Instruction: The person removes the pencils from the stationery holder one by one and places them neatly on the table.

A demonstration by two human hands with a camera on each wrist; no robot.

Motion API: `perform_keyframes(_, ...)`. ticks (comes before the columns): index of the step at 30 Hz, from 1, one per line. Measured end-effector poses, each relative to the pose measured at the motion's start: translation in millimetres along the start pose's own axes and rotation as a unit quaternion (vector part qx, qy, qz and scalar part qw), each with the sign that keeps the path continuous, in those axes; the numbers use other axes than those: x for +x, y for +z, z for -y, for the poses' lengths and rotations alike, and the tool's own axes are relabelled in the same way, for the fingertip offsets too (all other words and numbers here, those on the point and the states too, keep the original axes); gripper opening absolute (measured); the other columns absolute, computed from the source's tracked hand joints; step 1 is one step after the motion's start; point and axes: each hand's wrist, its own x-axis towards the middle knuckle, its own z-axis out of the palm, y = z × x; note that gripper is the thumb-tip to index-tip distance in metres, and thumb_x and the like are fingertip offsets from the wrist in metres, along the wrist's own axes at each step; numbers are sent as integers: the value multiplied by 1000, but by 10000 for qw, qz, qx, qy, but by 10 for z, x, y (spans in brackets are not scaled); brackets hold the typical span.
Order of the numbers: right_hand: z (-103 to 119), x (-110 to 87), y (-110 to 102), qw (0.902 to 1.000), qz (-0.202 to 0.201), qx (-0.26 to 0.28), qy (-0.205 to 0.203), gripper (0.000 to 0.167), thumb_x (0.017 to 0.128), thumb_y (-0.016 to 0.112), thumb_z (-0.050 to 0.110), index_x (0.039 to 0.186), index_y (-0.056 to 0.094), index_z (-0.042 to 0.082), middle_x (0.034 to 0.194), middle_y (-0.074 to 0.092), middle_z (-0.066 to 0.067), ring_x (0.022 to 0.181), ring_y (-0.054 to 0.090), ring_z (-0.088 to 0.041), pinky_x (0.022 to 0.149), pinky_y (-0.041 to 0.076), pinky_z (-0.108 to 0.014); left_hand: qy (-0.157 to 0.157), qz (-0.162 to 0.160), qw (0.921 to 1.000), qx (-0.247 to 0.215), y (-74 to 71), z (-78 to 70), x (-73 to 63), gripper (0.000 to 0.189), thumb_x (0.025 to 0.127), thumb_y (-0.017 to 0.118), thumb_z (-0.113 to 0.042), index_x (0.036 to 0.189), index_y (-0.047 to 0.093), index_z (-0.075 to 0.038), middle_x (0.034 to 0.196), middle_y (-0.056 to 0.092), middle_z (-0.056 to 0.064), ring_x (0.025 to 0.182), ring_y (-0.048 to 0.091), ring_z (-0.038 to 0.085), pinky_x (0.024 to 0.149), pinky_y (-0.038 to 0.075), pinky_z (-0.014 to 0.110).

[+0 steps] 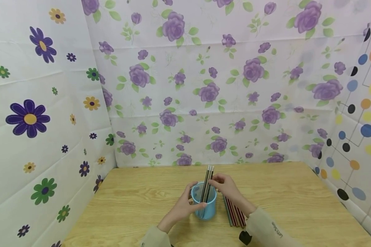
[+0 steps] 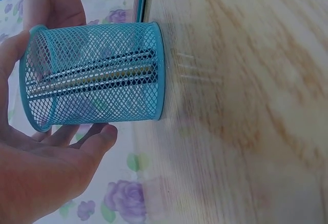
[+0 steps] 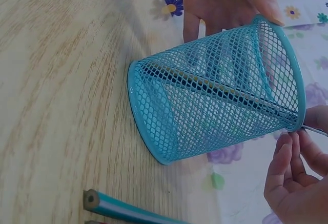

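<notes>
A light blue mesh pencil cup (image 1: 208, 212) stands on the table in front of me. My left hand (image 1: 183, 206) holds it from the left, thumb on the near side and fingers around the far side. Several dark striped pencils (image 1: 206, 183) with pale upper ends lean inside, reaching above the rim. At the right side of the rim, my right hand (image 1: 227, 187) pinches these pencils with curled fingers. Through the mesh, the pencils' lower parts (image 2: 102, 75) show in the left wrist view. The right wrist view shows the right fingertips (image 3: 293, 144) close against the rim.
A bundle of coloured pencils (image 1: 234, 212) lies on the wooden table (image 1: 142, 192), right of the cup and under the right forearm. One teal pencil end (image 3: 110, 203) shows nearby. A small black object (image 1: 245, 237) is by the right sleeve. Patterned cloths (image 1: 185, 103) enclose the table.
</notes>
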Motion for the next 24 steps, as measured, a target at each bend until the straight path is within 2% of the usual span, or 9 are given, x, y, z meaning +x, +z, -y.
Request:
perform_keyframes(7,-38,12,-34,9997,-128,227,14,27,92,66,30,99,65,4,84,67,-8,75,62,-18,65,53,-32,25,-29,10000,28,4,20,0,80,91,67,-27,152,16,-19,149,39,19,135,40,44,105,37,64)
perform_keyframes(11,-33,21,-65,9992,-183,341,63,27,92,66,31,100,65,5,85,68,-6,79,64,-23,64,53,-30,20,-30,10000,20,7,21,1,80,92,67,-27,152,16,-19,149,39,19,135,40,44,105,37,65)
perform_keyframes(18,40,26,-128,9974,-227,645,204,28,94,63,28,105,63,2,88,69,-4,80,65,-14,69,55,-32,-33,-60,10000,1,8,13,5,79,91,68,-26,152,17,-21,149,37,22,136,39,44,105,36,65)
perform_keyframes(24,77,29,-184,9953,-275,877,319,28,96,61,26,109,62,1,91,69,-6,82,67,-13,73,57,-33,-31,-70,10000,20,11,16,2,79,91,68,-26,152,18,-20,149,38,22,135,40,44,105,38,64)
